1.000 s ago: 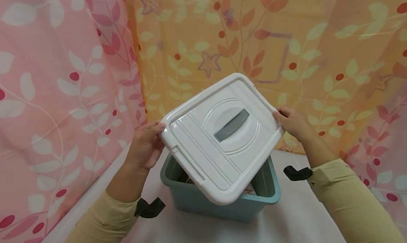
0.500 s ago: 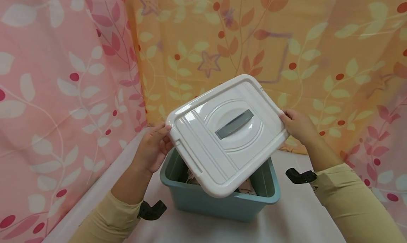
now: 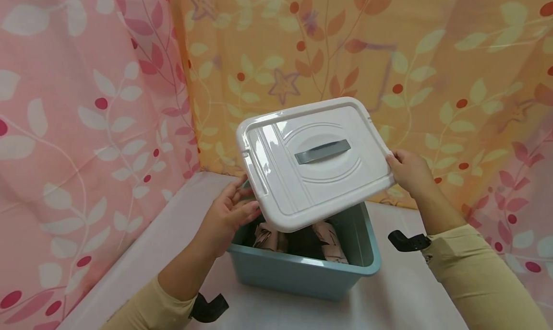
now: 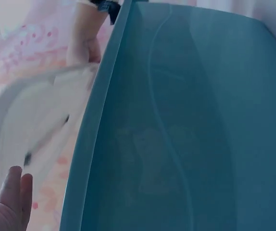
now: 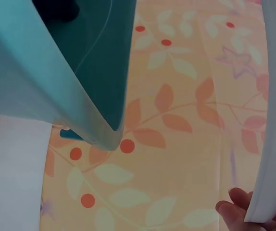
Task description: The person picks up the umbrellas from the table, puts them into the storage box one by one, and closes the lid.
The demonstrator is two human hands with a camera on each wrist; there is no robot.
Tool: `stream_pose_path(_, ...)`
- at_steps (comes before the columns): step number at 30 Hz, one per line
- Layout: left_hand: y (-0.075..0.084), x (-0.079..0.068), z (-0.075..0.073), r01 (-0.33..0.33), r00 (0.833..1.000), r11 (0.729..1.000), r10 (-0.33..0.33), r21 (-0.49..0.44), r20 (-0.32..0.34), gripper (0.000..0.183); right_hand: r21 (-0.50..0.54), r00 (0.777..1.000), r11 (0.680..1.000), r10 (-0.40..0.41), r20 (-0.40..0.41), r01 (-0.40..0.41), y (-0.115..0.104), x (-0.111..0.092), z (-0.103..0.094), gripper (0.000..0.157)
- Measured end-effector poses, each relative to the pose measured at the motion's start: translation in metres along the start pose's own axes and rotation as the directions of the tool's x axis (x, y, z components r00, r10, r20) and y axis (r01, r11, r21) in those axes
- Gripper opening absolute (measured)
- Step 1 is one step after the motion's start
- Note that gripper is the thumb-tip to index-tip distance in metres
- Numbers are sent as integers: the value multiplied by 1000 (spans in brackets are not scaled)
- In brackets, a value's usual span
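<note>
A white rectangular lid [image 3: 276,181] with a grey handle [image 3: 323,152] is held tilted above a blue-green plastic storage box [image 3: 298,276]. My right hand [image 3: 410,172] grips the lid's right edge; the right wrist view shows the fingers [image 5: 234,211] curled around its rim. Beside the lid's lower left corner is my left hand [image 3: 225,219], fingers loosely extended and not gripping. The left wrist view shows its fingers [image 4: 13,197] straight, near the lid [image 4: 42,110]. Inside the box lie pinkish patterned items [image 3: 330,241] and something dark [image 3: 304,243], partly hidden by the lid.
The box stands on a white-covered table [image 3: 181,224]. A pink leaf-print curtain [image 3: 86,143] hangs at the left and an orange one [image 3: 242,61] at the back. A black wrist mount [image 3: 408,241] sticks out from each sleeve.
The lid's left side has risen and the lid has turned flatter to the view. My left hand has let go of its corner and moved lower. More of the box's contents shows.
</note>
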State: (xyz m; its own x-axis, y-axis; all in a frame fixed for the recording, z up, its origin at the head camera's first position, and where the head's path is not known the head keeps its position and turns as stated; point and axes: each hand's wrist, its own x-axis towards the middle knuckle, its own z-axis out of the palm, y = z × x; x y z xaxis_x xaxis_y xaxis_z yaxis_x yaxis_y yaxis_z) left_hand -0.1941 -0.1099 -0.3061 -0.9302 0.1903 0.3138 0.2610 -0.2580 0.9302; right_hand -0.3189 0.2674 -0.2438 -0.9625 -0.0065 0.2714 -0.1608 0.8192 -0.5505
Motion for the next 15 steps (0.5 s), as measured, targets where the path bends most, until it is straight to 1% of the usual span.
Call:
stream_pose_path(3,-1,-3,6,-13,1000,996,13,94,1,64,-10,1000,1000,3,1,-3,0,-1,2,45)
stream_pose_path(5,-1,-3,8,-24,999,989,27,149,-17,64,-23,1000,1000,-2,7,2,-1,-2,2,44)
stream_pose_path(7,1,-2,9,-34,998,984,42,173,-41,64,-35,1000,999,-10,14,11,-2,-5,2,43)
stream_pose_path(10,5,2,5,-37,997,985,49,169,-64,65,-47,999,999,-8,33,10,-4,-10,0,44)
stream_pose_path(15,12,7,-7,3,997,988,9,155,-75,65,-32,997,999,-12,72,14,-7,-17,-7,46)
